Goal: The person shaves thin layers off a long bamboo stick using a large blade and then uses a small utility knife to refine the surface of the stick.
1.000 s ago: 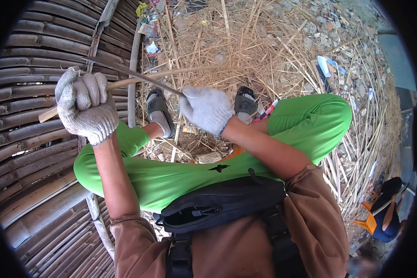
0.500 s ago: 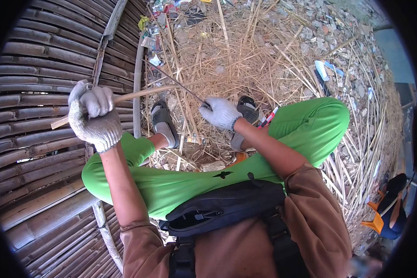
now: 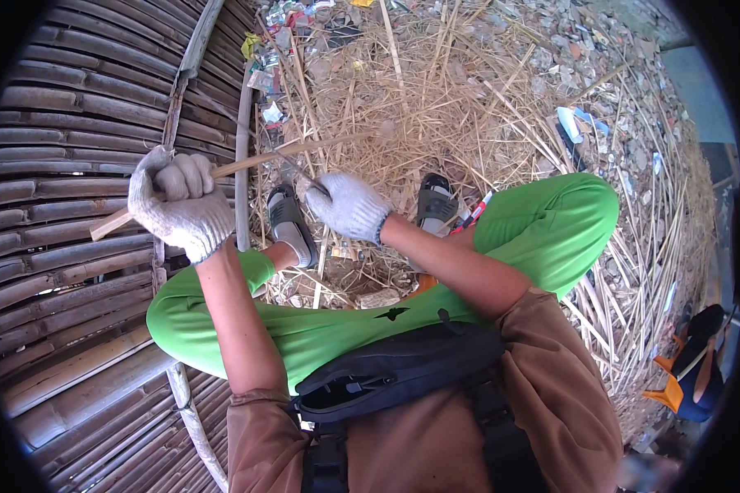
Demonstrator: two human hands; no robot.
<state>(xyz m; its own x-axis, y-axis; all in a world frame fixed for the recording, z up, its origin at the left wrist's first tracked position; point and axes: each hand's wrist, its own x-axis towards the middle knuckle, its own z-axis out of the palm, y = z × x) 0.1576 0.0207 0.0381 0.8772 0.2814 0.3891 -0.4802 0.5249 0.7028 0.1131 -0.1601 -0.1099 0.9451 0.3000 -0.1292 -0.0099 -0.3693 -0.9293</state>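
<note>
My left hand [image 3: 182,205], in a whitish knit glove, is closed round a flat, pale bamboo strip [image 3: 251,162]. One end of the strip sticks out left of the fist, and the long end points right over the straw-covered ground. My right hand [image 3: 349,207], gloved the same way, is closed on the near end of a thin, dark, rod-like tool [image 3: 300,170], whose exact kind I cannot make out. The tool slants up and left, crossing the strip between my hands. Whether the two touch is hard to see.
A slatted bamboo wall or platform [image 3: 57,218] runs along my left, with a pole [image 3: 243,156] at its edge. Bamboo shavings [image 3: 436,107] litter the ground ahead. My sandalled feet are below my hands. Long strips [image 3: 633,312] lie right; an orange chair [image 3: 670,390] stands at far right.
My right hand has moved left with the thin tool, whose far part now reaches over the bamboo slats. My left hand has shifted slightly right and down, still gripping the strip.
</note>
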